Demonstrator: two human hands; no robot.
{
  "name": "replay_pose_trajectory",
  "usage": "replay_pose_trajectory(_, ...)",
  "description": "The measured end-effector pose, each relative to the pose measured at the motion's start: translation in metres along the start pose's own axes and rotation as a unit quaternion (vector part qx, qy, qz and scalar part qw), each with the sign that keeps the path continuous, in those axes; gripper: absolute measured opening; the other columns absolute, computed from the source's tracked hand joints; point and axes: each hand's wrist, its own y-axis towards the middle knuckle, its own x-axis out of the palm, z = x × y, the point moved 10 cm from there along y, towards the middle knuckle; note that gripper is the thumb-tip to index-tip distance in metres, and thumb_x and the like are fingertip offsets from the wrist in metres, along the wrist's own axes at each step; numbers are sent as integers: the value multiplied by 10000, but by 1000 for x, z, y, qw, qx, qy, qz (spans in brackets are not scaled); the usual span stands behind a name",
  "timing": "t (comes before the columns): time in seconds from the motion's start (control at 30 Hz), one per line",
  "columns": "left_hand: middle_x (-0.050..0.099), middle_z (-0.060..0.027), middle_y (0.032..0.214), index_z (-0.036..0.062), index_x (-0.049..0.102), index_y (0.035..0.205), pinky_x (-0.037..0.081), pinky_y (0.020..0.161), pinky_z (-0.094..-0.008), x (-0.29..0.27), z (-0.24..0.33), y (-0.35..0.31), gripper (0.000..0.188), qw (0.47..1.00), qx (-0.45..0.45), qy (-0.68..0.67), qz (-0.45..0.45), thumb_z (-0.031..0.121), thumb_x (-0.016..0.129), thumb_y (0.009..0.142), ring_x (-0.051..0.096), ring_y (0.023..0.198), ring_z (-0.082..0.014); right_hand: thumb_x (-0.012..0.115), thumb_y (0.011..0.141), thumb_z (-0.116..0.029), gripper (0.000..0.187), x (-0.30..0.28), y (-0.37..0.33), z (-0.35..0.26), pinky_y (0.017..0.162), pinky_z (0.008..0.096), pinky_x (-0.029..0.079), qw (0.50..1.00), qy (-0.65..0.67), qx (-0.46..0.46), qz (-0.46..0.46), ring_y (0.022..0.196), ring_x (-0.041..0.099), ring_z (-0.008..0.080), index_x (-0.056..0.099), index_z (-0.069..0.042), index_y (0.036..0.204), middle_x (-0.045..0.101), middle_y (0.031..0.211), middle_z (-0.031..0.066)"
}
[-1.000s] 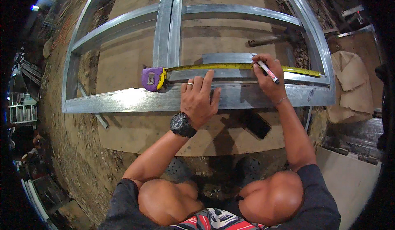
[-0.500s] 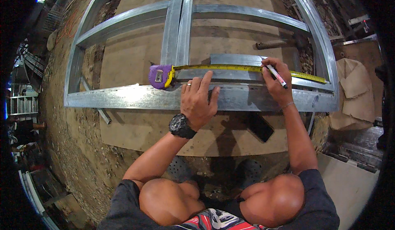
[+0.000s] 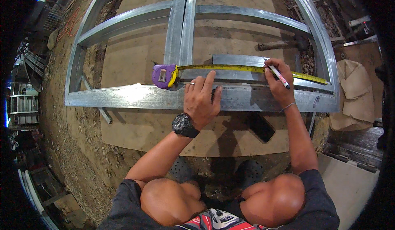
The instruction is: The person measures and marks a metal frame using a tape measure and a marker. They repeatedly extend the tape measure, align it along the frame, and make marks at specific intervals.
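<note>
A tape measure with a purple and yellow case rests on the metal frame. Its yellow blade is drawn out to the right, over a short metal channel. My left hand lies on the near steel bar, fingers stretched forward and apart, just right of the case. A white marker is pinched in my right hand. That hand sits beside the blade at the right end of the short channel; the marker slants, its upper-left end near the channel.
A hammer lies inside the frame at right. On the brown board in front of me is a dark phone. Folded brown sheeting lies at far right. The frame's crossbars extend away from me.
The whole view has shifted slightly. Both hands keep nearly the same places, the left still flat on the bar and the right still holding the marker by the blade.
</note>
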Motion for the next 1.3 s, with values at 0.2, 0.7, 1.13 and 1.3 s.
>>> replay_pose_trajectory(0.2,654,-164,1051,16,642,1408,485,862,-497,0,0,0,489,1000,4,-2,4,203,748,969,638,974,-381,733,941,-35,207,1,0,1,936,395,521,1000,-2,0,-1,968,715,274,724,-119,1130,761,1030,73)
replay_pose_trajectory(0.7,737,-87,1151,121,796,1155,473,1047,-463,-62,-63,53,215,994,31,105,10,200,777,956,690,1123,-326,734,939,-35,197,0,1,-5,902,384,528,1000,-11,-17,7,945,714,270,725,-109,1121,766,1019,74)
replay_pose_trajectory(1.13,709,-113,983,38,787,1008,545,790,-380,-53,-99,64,114,992,-37,-79,-92,130,762,947,707,862,-289,732,945,-40,213,-2,-1,-5,941,393,510,999,-25,-17,12,963,706,269,723,-115,1144,774,1043,63)
replay_pose_trajectory(1.3,714,-109,989,69,775,985,538,808,-430,-50,-99,59,94,996,-23,-46,-74,147,759,936,709,897,-325,733,945,-50,218,2,-1,-2,949,387,500,1000,-20,0,-7,970,706,266,721,-123,1150,775,1060,57)
